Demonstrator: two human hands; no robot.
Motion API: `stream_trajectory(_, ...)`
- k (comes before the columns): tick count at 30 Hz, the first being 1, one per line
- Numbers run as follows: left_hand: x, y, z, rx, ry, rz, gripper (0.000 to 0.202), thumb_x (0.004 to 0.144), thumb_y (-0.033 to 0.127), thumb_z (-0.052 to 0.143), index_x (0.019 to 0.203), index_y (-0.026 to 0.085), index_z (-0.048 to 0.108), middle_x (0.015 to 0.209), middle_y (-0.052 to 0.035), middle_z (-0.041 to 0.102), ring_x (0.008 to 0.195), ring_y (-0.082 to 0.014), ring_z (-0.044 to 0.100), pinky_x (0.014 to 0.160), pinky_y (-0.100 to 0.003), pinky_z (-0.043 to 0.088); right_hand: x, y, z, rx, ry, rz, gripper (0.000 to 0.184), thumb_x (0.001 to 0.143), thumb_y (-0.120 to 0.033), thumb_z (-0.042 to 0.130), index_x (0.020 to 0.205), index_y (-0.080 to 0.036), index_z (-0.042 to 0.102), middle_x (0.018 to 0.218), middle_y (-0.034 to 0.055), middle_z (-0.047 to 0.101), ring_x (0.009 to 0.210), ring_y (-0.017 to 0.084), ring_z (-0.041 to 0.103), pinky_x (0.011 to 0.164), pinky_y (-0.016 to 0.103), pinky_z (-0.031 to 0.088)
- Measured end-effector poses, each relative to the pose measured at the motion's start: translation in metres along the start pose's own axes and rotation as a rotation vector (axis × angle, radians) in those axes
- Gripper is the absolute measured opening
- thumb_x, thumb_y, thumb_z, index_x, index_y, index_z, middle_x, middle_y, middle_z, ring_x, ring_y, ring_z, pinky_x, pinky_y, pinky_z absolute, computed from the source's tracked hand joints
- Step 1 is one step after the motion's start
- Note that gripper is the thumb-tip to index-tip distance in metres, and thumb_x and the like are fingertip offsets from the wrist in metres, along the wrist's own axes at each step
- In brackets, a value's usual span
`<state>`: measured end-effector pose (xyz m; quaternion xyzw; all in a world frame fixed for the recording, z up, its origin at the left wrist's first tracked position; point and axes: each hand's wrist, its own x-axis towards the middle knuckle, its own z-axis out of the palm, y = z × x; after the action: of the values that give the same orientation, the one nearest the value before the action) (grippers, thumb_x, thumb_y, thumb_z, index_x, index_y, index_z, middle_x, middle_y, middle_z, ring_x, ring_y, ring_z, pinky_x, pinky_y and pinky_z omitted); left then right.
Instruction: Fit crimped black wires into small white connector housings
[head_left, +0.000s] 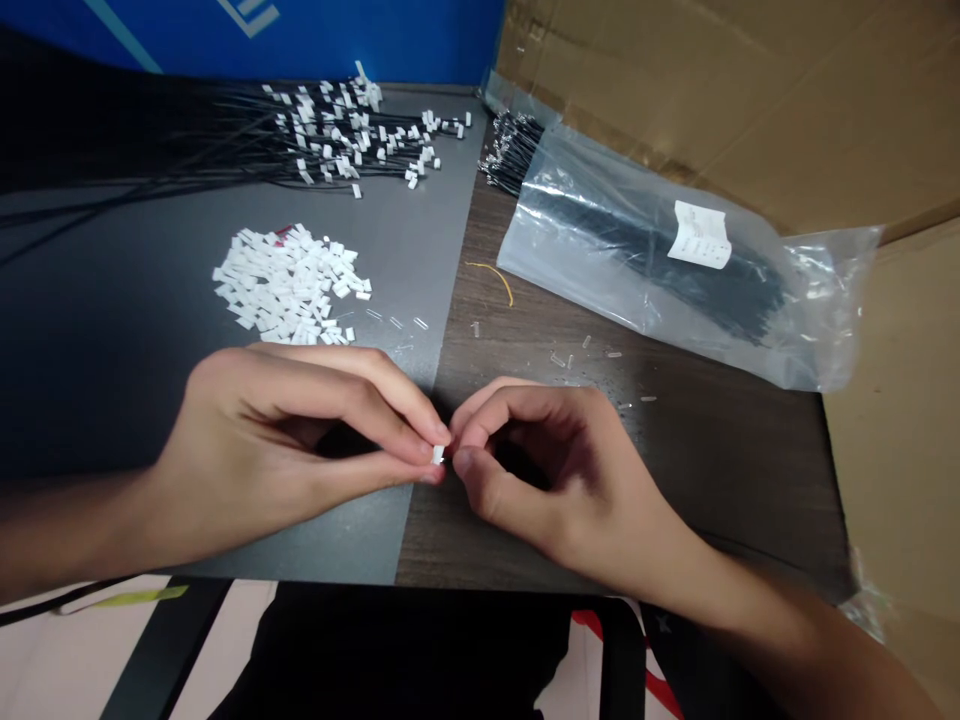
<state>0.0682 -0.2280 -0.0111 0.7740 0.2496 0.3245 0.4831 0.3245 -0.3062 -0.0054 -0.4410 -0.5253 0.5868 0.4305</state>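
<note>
A small white plastic connector housing (pixel 438 455) is pinched between the thumb and fingertips of my left hand (pixel 300 430). My right hand (pixel 555 460) is closed in a pinch right beside it, fingertips almost meeting those of the left. What the right fingertips hold, if anything, is too small to make out. Beyond my left hand lies a loose pile of white connector housings (pixel 289 285). Farther back, a bundle of black wires (pixel 225 140) ends in many white connectors (pixel 345 130). Bare black wires with metal terminals (pixel 514 145) stick out of a clear plastic bag (pixel 637 250).
A grey mat (pixel 420 240) covers the left of the dark wooden table (pixel 720 470). Small clear plastic bits (pixel 570 360) and a yellow strand (pixel 495 280) lie on the table. A blue panel (pixel 360 40) and cardboard (pixel 720 90) stand behind, with more cardboard (pixel 900 420) at right.
</note>
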Motion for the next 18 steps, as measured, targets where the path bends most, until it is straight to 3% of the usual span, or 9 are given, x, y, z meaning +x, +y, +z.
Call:
stream_trajectory(7, 0.0, -0.0005, 0.0, 0.026, 0.051, -0.005, 0.019, 0.106, 0.021, 0.106, 0.093, 0.034, 0.103, 0.098, 0.0002, 0.099, 0.077, -0.0186, 0.094, 0.079, -0.025, 0.08, -0.0008, -0.0013, 0.0016, -0.01, 0.012, 0.014, 0.021, 0.097, -0.015, 0.104, 0.09, -0.023, 0.085, 0.099, 0.0034, 0.091, 0.089, 0.02, 0.084, 0.084, 0.03, 0.07)
stream_trajectory(18, -0.0002, 0.0, 0.0035, 0.036, 0.069, 0.028, 0.021, 0.106, 0.019, 0.107, 0.091, 0.033, 0.101, 0.098, 0.0028, 0.1, 0.08, -0.0158, 0.095, 0.08, -0.019, 0.078, -0.0038, 0.0024, 0.004, -0.06, 0.047, -0.043, 0.02, 0.099, -0.017, 0.106, 0.094, -0.022, 0.088, 0.104, 0.004, 0.092, 0.089, 0.019, 0.084, 0.086, 0.029, 0.071)
